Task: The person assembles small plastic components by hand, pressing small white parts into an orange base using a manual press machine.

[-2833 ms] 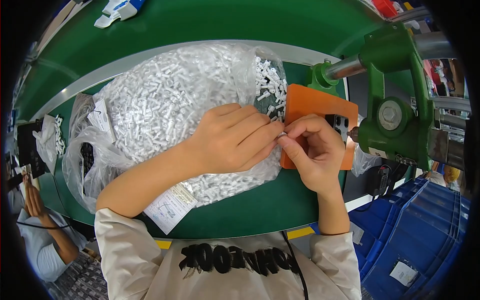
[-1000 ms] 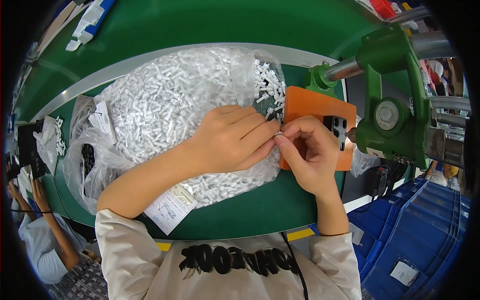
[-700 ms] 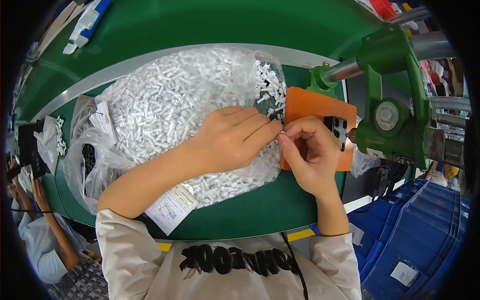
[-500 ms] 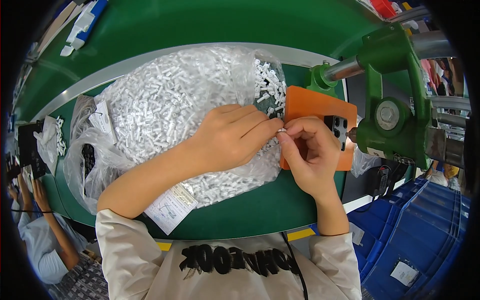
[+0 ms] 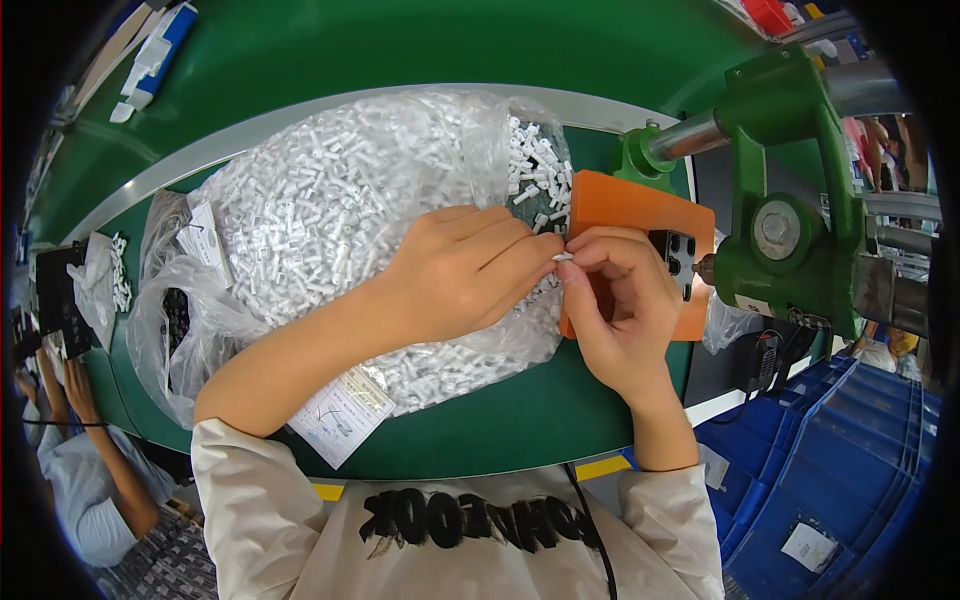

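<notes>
A small white plastic part (image 5: 563,257) sits pinched where the fingertips of both hands meet. My left hand (image 5: 465,270) reaches across a large clear bag (image 5: 330,200) full of small white plastic cylinders, its fingers closed toward the part. From the other side, my right hand (image 5: 625,305) grips the part between thumb and forefinger, its other fingers curled. Behind the right hand lies an orange block (image 5: 635,208), partly covered by it. A black fixture with several holes (image 5: 680,262) stands on that block. Loose white cylinders (image 5: 540,165) spill at the bag's open end.
A green press (image 5: 785,200) stands right of the block. Blue crates (image 5: 830,470) are stacked at lower right. A printed paper (image 5: 343,417) lies by the bag's near edge. At far left another person's arm (image 5: 110,450) is in view beside a smaller bag (image 5: 98,285).
The fingertips have shifted slightly around the white part, and more of it shows now. Both arms stay in nearly the same place.
</notes>
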`<move>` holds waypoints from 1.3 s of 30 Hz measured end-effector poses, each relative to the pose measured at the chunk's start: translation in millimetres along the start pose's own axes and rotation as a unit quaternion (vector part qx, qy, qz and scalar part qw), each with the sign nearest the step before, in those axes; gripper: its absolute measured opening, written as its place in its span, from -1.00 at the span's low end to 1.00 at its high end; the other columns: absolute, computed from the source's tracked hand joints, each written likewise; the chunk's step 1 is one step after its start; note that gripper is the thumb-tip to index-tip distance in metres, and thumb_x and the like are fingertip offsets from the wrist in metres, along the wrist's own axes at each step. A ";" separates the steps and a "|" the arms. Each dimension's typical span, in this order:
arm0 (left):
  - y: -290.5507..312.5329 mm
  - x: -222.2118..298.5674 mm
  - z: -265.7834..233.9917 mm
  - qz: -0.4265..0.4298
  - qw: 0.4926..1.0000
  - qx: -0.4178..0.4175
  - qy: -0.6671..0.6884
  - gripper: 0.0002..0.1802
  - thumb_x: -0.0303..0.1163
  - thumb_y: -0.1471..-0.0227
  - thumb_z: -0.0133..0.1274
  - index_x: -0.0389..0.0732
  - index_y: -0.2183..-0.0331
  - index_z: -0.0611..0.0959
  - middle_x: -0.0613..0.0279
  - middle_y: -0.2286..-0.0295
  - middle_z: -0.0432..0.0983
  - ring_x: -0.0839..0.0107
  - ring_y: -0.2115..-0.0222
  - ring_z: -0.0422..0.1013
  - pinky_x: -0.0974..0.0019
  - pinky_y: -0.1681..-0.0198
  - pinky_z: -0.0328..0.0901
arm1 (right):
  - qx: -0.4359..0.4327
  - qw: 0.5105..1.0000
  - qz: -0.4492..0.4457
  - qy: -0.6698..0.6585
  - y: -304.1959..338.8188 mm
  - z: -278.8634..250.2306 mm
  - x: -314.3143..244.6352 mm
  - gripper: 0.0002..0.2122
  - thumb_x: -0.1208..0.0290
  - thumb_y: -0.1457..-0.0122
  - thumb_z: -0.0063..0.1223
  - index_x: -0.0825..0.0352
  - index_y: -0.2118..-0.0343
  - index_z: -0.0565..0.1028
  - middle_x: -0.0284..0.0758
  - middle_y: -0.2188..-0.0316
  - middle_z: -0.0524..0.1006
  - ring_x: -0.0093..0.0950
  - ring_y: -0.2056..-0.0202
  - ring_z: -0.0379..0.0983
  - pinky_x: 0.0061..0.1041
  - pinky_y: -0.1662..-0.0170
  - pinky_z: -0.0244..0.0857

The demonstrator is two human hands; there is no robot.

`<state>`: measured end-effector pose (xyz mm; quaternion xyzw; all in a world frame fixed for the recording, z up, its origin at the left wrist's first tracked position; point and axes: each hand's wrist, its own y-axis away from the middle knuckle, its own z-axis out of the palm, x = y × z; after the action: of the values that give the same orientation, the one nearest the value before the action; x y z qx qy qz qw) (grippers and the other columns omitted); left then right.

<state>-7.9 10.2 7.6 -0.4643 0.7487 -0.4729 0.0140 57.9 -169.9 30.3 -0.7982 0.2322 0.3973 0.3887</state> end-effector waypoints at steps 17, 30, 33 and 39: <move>-0.4 -2.2 2.8 0.002 1.000 0.024 0.007 -0.72 -0.61 0.22 0.26 -0.34 0.33 0.62 0.14 0.54 0.51 0.26 0.62 0.44 0.32 0.58 0.33 | 0.010 1.000 -0.006 0.000 -1.4 1.9 2.4 -0.83 0.71 -0.03 0.18 0.43 0.30 0.49 -0.27 0.32 0.52 -0.61 0.50 0.46 -0.68 0.49 0.30; 1.9 -2.2 3.8 -0.010 1.000 0.023 0.002 -0.77 -0.61 0.18 0.26 -0.31 0.35 0.63 0.19 0.60 0.47 0.28 0.64 0.41 0.31 0.62 0.25 | -0.015 1.000 0.017 -0.012 -0.5 0.0 0.5 -0.75 0.75 0.00 0.15 0.38 0.24 0.48 -0.28 0.26 0.51 -0.64 0.49 0.46 -0.68 0.52 0.28; 1.3 -2.8 3.4 -0.013 1.000 0.023 0.005 -0.76 -0.61 0.19 0.26 -0.31 0.35 0.63 0.19 0.61 0.46 0.29 0.65 0.40 0.31 0.62 0.25 | -0.014 1.000 0.020 -0.014 -1.5 1.0 1.5 -0.75 0.76 0.00 0.15 0.39 0.24 0.48 -0.28 0.26 0.51 -0.64 0.49 0.46 -0.68 0.52 0.28; 1.4 -3.4 3.7 -0.014 1.000 0.025 0.006 -0.75 -0.62 0.19 0.26 -0.30 0.34 0.63 0.21 0.62 0.44 0.29 0.65 0.39 0.32 0.63 0.24 | -0.010 0.999 0.033 -0.022 -1.2 1.0 1.2 -0.77 0.74 -0.02 0.16 0.39 0.24 0.48 -0.29 0.28 0.51 -0.64 0.48 0.47 -0.69 0.51 0.29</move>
<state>-5.2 10.2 3.1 -0.4717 0.7301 -0.4941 0.0146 58.9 -168.5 29.5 -0.7851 0.2458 0.4296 0.3725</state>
